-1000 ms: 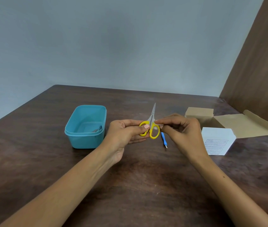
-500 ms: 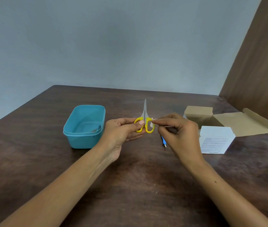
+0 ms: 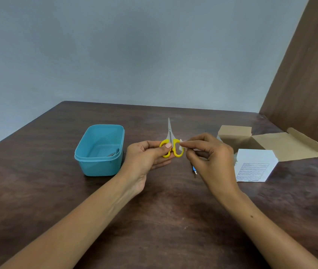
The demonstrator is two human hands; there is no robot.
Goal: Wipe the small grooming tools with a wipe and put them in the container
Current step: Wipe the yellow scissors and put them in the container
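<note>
Left hand (image 3: 146, 158) gripping yellow-handled scissors (image 3: 170, 145) upright above the desk (image 3: 164, 210), right hand (image 3: 210, 158) pinching a small white wipe (image 3: 182, 141) against one handle loop, blue container (image 3: 100, 150) just left.

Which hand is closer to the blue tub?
Left. The left hand, holding the scissors, sits right beside the tub. The right hand, pinching a wipe, is on the scissors' far side.

Container (image 3: 100, 150) left of surface (image 3: 154, 220) centre; scissors (image 3: 170, 144) mid-surface, held above it; open box (image 3: 271, 142) and leaflet (image 3: 255, 166) near right edge.
</note>
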